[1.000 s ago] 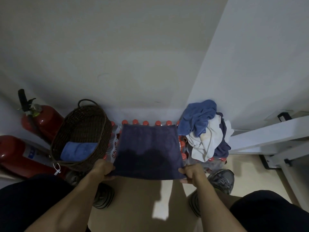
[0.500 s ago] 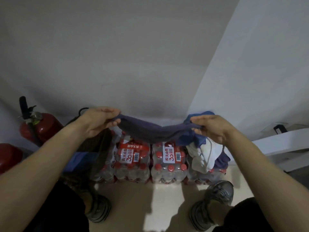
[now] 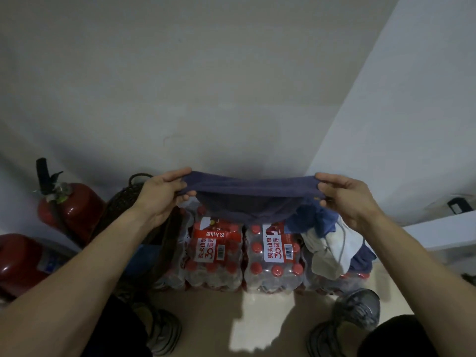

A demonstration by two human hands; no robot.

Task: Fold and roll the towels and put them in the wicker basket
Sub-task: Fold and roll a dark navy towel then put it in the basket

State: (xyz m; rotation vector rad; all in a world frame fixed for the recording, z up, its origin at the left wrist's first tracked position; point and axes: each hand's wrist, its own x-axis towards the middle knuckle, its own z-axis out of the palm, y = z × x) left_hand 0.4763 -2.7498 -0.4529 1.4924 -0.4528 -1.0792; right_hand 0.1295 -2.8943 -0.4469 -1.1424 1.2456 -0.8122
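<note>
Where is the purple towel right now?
In the head view, the purple towel hangs in the air at the middle, stretched between the left hand and right hand, above the packs of water bottles.

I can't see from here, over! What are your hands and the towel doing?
Left hand and right hand pinch the dark towel by its ends, stretched in the air. Basket behind left arm. Water bottle packs below, not blocking.

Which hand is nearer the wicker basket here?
Left. The left hand pinches one end of the dark towel right beside the basket; the right hand holds the other end, over by the towel pile.
</note>
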